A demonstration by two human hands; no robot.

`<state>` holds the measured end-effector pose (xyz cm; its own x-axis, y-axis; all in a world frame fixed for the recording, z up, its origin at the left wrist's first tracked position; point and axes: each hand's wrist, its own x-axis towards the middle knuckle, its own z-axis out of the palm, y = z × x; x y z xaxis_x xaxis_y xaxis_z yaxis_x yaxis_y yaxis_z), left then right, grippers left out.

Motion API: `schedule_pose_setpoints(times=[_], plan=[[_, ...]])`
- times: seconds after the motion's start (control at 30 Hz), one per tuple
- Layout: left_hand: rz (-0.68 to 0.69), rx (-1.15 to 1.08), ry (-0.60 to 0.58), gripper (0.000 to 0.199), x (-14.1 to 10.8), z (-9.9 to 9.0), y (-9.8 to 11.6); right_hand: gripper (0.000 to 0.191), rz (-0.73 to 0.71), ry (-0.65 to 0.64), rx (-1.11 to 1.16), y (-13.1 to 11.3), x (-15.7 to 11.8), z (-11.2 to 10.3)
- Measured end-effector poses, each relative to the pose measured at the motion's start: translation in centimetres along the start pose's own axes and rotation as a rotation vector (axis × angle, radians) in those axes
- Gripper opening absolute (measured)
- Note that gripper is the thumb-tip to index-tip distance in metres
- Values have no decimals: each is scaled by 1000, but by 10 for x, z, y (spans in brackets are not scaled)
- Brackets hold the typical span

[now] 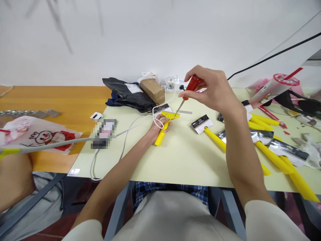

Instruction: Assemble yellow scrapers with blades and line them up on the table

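My left hand [158,129] is closed round a yellow scraper [160,136] with a T-shaped head, held down on the pale table top. In my right hand [212,88] is a screwdriver [192,86] with a red handle, gripped from above and tilted. Its metal shaft slants down to the right part of the scraper's head, where the tip meets it. A white cable [155,123] loops over my left fingers. Just behind the scraper lie a black-and-white card [162,108] and a thin grey strip [185,112].
Several yellow scrapers [273,156] with black-and-white card sleeves lie on the right. A printed cup [276,88] with a straw stands beyond them. A black bag [127,93], a cardboard box [152,90] and a power strip [173,83] are along the wall. A phone [104,134] lies left.
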<state>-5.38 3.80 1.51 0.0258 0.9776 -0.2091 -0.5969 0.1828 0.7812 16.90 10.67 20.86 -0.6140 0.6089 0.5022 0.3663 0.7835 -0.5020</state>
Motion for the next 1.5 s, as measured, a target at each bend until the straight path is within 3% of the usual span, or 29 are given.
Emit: schedule_pose_setpoints(times=[0.23, 0.37, 0.47, 0.6, 0.87, 1.0, 1.2, 1.37, 1.5], plan=[[10, 16, -3, 54, 1, -3, -1, 32, -30, -102, 80, -5, -1, 0], [10, 35, -11, 54, 2, -3, -3, 38, 14, -74, 40, -5, 0, 2], [6, 34, 2, 53, 2, -3, -2, 32, 24, -75, 4, -7, -1, 0], [10, 14, 30, 53, 2, -3, -1, 29, -11, -118, 93, -12, -4, -4], [17, 16, -9, 57, 1, -2, -1, 32, 5, -25, -44, 2, 0, 2], [15, 1, -3, 57, 1, -3, 0, 41, -14, -71, 70, 2, -1, -2], [17, 4, -22, 57, 0, -3, -1, 34, 25, 16, 46, -1, 0, 0], [18, -4, -12, 57, 1, -3, -1, 38, 12, -73, 172, -3, -2, -3], [16, -3, -18, 57, 1, -3, -1, 30, 5, -34, 118, -4, -2, -2]])
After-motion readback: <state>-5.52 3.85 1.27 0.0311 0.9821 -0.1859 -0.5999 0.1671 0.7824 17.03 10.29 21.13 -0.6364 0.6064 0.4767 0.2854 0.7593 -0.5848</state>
